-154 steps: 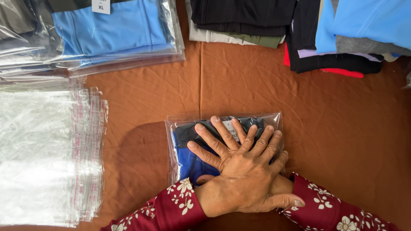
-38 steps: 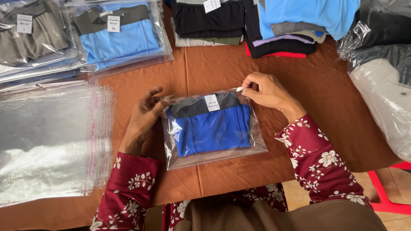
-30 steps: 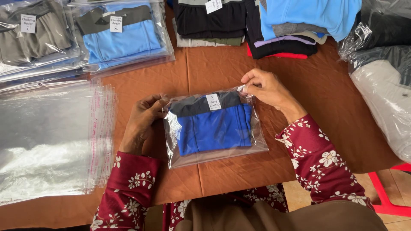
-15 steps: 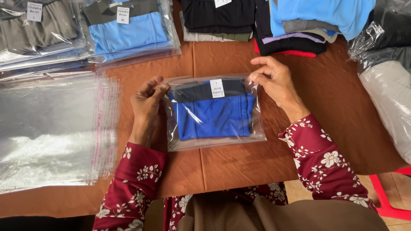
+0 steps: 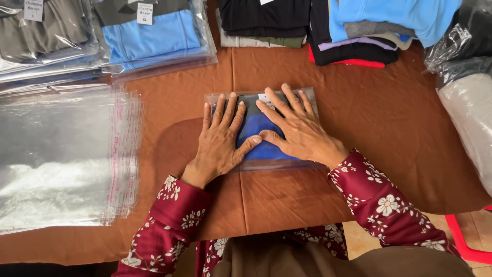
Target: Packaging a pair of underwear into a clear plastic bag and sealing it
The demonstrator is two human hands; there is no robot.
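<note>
A clear plastic bag holding a folded blue garment with a dark waistband [image 5: 256, 143] lies flat on the brown cloth-covered table [image 5: 389, 128]. My left hand [image 5: 221, 138] rests palm down on the bag's left half, fingers spread. My right hand [image 5: 297, 128] lies flat on its right half, fingers spread toward the bag's top edge. Both hands press on the bag and hide most of it; neither grips it.
A stack of empty clear bags [image 5: 56, 154] lies to the left. Bagged garments, grey and light blue [image 5: 148, 36], sit at the back left. Folded loose clothes [image 5: 353, 31] are piled at the back. More plastic-wrapped bundles [image 5: 469, 113] stand at the right edge.
My hands held the bag by its side edges a moment ago. Now both lie flat on top of it, pressing it down on the table.
</note>
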